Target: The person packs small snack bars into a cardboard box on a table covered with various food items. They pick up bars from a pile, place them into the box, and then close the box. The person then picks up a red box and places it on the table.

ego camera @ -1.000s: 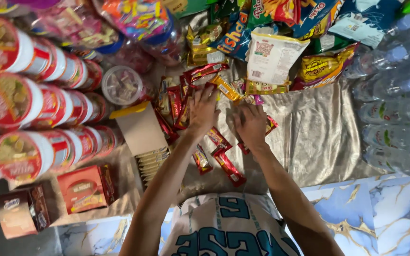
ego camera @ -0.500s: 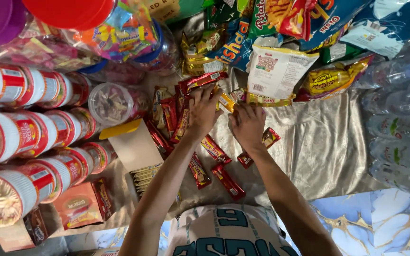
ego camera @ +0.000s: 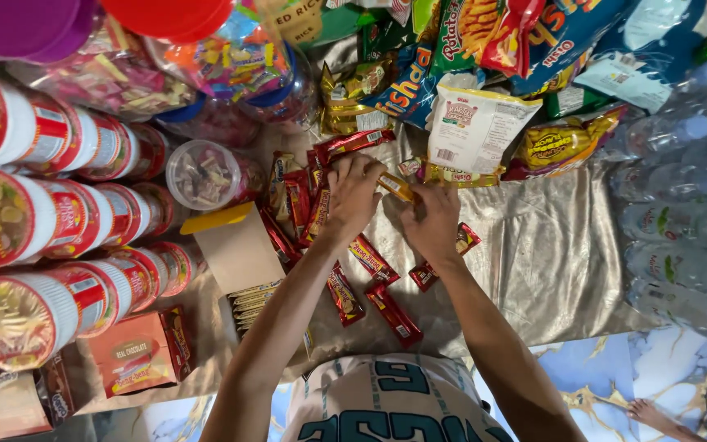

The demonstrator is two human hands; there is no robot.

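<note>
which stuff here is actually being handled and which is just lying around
In hand: small orange-yellow snack packet, pinched between left hand and right hand; red snack packets under the left hand.

Lying about: cup noodle tubs, water bottles, white chip bag, open cardboard box.

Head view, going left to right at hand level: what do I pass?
Stacked red-and-white cups → clear round tub → red snack packets → left hand → yellow packet → right hand → gold cloth → water bottles.

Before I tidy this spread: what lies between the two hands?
In the head view, a small yellow-orange snack packet bridges the gap between the left hand and the right hand, with gold cloth beneath.
</note>
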